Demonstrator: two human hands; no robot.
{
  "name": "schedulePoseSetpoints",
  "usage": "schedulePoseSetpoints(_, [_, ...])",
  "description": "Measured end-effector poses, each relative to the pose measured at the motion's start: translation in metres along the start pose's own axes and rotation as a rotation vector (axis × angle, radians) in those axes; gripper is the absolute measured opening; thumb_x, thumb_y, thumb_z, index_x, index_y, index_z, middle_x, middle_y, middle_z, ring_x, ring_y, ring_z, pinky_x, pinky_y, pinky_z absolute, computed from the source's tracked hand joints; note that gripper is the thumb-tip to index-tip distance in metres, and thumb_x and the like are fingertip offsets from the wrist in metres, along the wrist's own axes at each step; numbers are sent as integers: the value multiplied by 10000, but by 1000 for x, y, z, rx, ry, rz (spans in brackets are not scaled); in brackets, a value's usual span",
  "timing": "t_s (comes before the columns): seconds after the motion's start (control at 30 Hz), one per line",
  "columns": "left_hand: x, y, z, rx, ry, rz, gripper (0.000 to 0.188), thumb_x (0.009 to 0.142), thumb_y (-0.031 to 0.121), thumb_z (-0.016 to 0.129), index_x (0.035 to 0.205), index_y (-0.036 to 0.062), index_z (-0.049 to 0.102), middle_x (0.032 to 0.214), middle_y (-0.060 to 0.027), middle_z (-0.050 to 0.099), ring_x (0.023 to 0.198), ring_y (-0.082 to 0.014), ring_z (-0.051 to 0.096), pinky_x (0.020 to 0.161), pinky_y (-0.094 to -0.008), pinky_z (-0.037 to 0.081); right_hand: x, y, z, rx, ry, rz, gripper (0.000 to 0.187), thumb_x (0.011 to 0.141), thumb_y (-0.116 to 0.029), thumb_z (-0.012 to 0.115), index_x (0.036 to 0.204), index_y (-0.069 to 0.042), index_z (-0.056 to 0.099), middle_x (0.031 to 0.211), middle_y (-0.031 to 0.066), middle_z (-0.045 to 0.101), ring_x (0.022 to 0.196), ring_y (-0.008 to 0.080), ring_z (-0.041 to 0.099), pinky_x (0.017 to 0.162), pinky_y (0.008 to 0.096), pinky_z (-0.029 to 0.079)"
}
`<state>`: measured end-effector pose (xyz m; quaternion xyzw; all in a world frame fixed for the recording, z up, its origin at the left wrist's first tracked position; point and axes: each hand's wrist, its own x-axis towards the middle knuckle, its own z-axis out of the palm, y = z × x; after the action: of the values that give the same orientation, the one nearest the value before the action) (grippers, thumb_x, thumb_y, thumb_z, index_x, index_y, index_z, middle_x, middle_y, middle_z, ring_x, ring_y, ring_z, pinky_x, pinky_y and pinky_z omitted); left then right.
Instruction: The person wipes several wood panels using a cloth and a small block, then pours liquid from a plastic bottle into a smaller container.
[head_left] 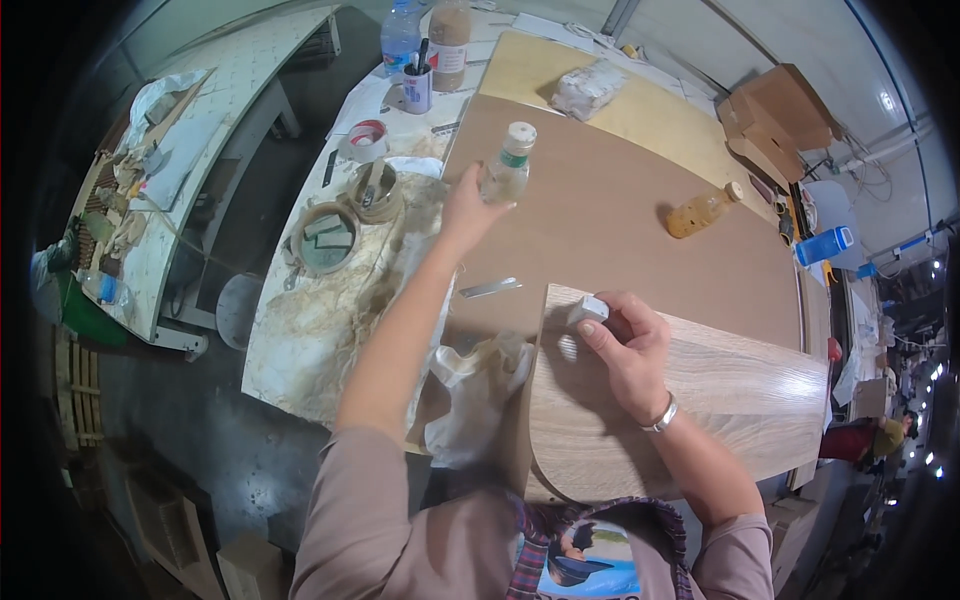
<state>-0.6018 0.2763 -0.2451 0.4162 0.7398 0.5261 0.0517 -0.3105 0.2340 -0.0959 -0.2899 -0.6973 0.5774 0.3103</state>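
My left hand [468, 212] reaches out over the brown board [590, 220], its fingers closed round the lower part of a clear bottle [508, 168] with a white cap and green neck label. In my right hand [636, 352], pinched between thumb and fingers, is a small whitish block [588, 311]. That hand is over a wood-grain panel [730, 385] with a rounded near corner. Beside the panel's far left corner lies a flat metal blade [491, 287]. Farther right on the board is a bottle of amber liquid [703, 210].
Left of the board, a stained cloth [340, 330] carries a round tub [325, 240], a second tub [376, 195] and rolls of tape [367, 141]. A pen cup [418, 88] and large bottles stand behind. Crumpled white plastic [480, 390] hangs at the near edge. An open carton [780, 115] sits far right.
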Motion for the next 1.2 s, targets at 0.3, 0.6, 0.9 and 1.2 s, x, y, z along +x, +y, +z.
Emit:
schedulePoseSetpoints(0.3, [13,8,30,-74,-58,-173,747,683,225,900,1290,-3,529,1212,-191,668,1119,-334,648,947,-399,506,6,4,-2,-34,-36,-31,224,857,-47,782,1030,44,673,899,56,696,831,117,657,773,261,539])
schedulePoseSetpoints(0.6, [-18,38,-8,-266,130,27,551,801,129,800,1298,21,589,1091,-155,698,969,-305,676,898,-390,530,5,1,2,20,-25,-14,243,838,-12,790,1043,45,674,920,58,699,854,109,665,767,257,548])
schedulePoseSetpoints(0.9, [-105,163,-112,-357,-448,385,303,816,-20,732,1116,26,725,1015,-74,665,922,-192,659,813,-300,530,6,7,-2,-122,-50,-26,261,797,-55,835,1010,15,702,945,65,708,822,104,657,726,259,540])
schedulePoseSetpoints(1.2, [-107,124,-154,-265,-67,213,292,802,-29,707,1089,14,667,990,-124,653,888,-280,665,796,-339,528,7,3,-3,-38,-128,-52,274,823,-138,824,1017,6,695,922,68,685,856,147,649,778,289,533])
